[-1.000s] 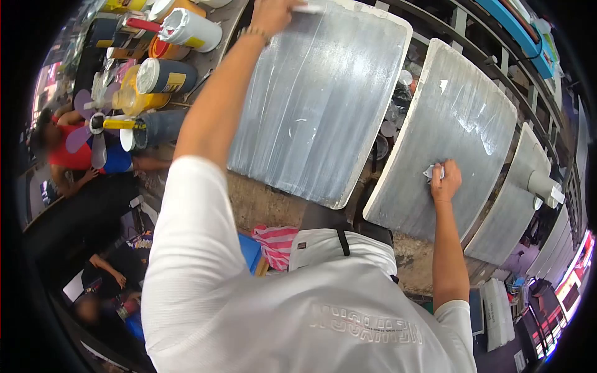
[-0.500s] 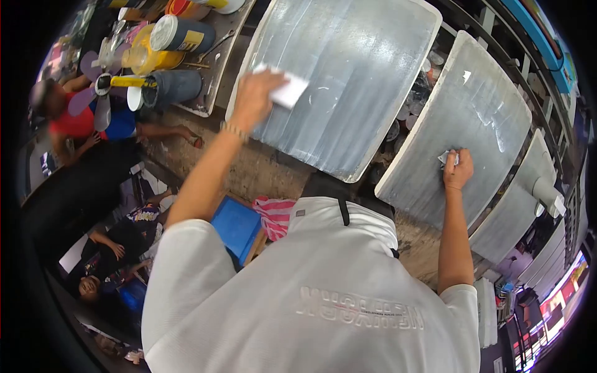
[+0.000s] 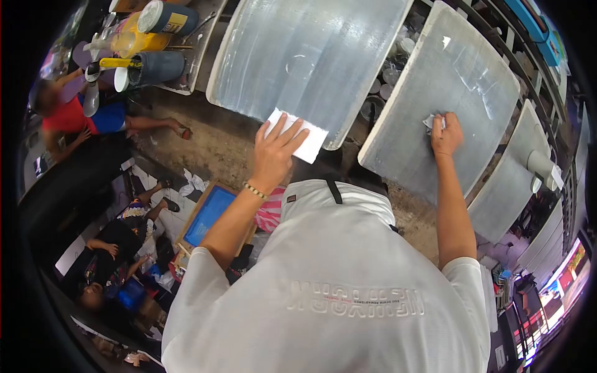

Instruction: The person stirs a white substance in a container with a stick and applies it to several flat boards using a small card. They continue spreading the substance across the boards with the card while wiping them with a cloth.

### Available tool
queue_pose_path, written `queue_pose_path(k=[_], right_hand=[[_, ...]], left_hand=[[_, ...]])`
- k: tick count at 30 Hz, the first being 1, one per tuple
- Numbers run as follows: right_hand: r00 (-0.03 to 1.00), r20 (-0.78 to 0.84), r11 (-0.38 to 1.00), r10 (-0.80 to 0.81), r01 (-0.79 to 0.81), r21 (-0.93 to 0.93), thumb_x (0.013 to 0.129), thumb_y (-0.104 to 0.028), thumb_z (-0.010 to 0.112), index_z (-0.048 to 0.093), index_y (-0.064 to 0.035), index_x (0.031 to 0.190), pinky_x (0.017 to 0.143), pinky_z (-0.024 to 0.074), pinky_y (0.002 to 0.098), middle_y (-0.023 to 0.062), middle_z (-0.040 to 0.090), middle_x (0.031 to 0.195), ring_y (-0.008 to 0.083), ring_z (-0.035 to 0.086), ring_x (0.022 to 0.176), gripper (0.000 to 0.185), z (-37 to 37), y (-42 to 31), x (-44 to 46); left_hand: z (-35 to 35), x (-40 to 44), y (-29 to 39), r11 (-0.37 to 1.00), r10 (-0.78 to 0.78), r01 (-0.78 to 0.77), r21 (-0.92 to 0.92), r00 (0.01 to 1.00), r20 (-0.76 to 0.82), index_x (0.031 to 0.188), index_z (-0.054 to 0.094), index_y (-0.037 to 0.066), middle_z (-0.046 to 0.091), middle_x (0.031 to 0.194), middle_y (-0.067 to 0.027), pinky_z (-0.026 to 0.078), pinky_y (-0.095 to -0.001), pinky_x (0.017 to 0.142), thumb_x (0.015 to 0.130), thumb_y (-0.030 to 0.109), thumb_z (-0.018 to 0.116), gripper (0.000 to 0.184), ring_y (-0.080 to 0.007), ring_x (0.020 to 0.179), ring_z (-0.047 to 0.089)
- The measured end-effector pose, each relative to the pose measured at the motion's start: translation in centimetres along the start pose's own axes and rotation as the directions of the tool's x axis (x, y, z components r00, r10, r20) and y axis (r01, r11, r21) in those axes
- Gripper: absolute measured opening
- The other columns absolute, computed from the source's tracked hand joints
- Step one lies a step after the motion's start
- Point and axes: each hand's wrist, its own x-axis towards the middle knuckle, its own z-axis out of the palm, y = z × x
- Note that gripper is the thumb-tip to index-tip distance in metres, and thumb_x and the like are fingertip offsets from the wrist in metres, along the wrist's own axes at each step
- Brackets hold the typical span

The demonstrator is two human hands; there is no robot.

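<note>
My left hand point(image 3: 275, 154), with a beaded bracelet at the wrist, presses a folded white sheet point(image 3: 305, 144), paper or cloth, onto the near edge of a large grey board point(image 3: 311, 56). Its fingers lie over the sheet, and part of the sheet hangs past the edge. My right hand point(image 3: 449, 133) is closed around a crumpled whitish wad point(image 3: 429, 123), paper or cloth, and rests on a second grey board point(image 3: 460, 68). Both boards have pale rims and streaky surfaces; white scratch-like marks show on the second.
At the upper left, a table holds a dark tub point(image 3: 165, 17) and a grey container point(image 3: 155, 67). More grey boards point(image 3: 500, 199) stand to the right. Two people are on the left, one in red point(image 3: 62, 115). A blue-topped box point(image 3: 211, 211) sits beside me.
My left hand has drawn the white sheet toward me, down to the board's near edge. My right hand stays at about the same place on its board. The view has shifted slightly.
</note>
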Motion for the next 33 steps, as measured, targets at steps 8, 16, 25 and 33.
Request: queue_pose_path(k=[8,16,25,33], right_hand=[[1.000,-0.014,0.998,-0.010,0.011,0.058,0.085,-0.026,0.064,0.059,-0.0060,0.080,0.066,0.0469,0.0452,0.0148,0.061,0.081,0.0378,0.060,0.073,0.021,0.0,0.2,-0.1],[0.999,-0.033,0.992,0.031,-0.027,0.124,0.081,-0.024,0.065,0.056,-0.0069,0.077,0.066,0.0464,0.0469,0.0141,0.059,0.077,0.0377,0.059,0.073,0.020,-0.4,-0.3,0.1],[0.998,-0.029,0.990,0.060,-0.056,0.127,0.080,-0.022,0.065,0.055,-0.0070,0.074,0.063,0.0459,0.0474,0.0140,0.058,0.075,0.0380,0.059,0.070,0.019,-0.4,-0.4,0.0],[0.996,0.002,0.986,0.086,-0.086,0.146,0.082,-0.025,0.064,0.058,-0.0079,0.077,0.063,0.0463,0.0479,0.0145,0.063,0.078,0.0383,0.061,0.072,0.019,-0.4,-0.5,0.1]], left_hand=[[1.1,-3.9,3.2,0.992,-0.121,0.123,-0.033,0.991,0.055,0.120,0.073,0.016,0.067,0.132,-0.0043,0.035,-0.0525,0.108,0.075,-0.003,0.063,0.049,-0.0325,0.132,0.054],[3.7,25.0,-1.4,0.981,0.191,-0.178,0.083,0.963,-0.190,0.124,0.071,0.020,0.067,0.133,-0.0052,0.043,-0.0499,0.102,0.078,-0.006,0.053,0.055,-0.0322,0.124,0.061],[8.2,42.0,-2.5,0.976,0.187,-0.164,0.142,0.968,-0.169,0.106,0.078,0.015,0.075,0.101,-0.0129,0.053,-0.0459,0.085,0.080,0.004,0.054,0.036,-0.0318,0.098,0.070],[6.1,17.3,0.0,0.990,0.119,-0.113,0.082,0.991,-0.067,0.122,0.071,0.016,0.066,0.133,-0.0073,0.041,-0.0497,0.106,0.070,-0.012,0.057,0.060,-0.0345,0.128,0.058]])
